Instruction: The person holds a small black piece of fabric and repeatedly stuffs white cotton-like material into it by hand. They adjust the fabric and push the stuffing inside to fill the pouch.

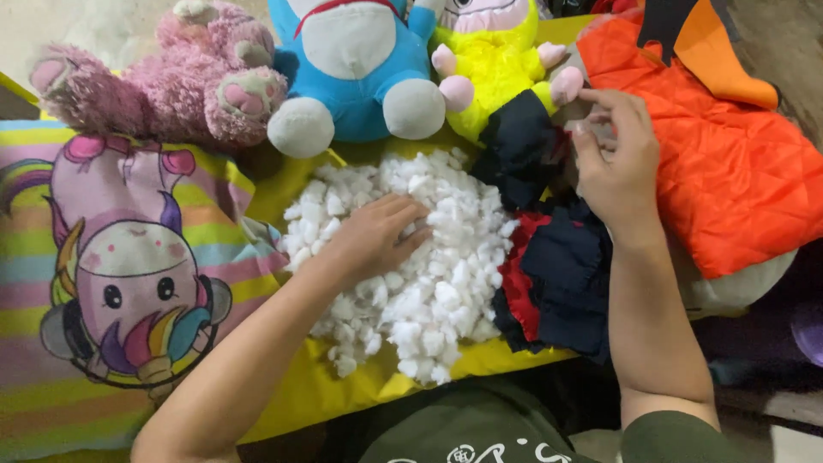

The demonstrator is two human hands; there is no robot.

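Our left hand (373, 236) lies spread, fingers apart, on the white stuffing pile (429, 283) at centre. At two o'clock, our right hand (613, 163) pinches shut on the dark cloth toy (557, 257).

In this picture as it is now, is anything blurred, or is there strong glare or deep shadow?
Head view: light is soft and even, no glare; the white stuffing pile is bright but keeps detail. The left hand and right hand look slightly soft. The bottom right corner falls into dark shadow.
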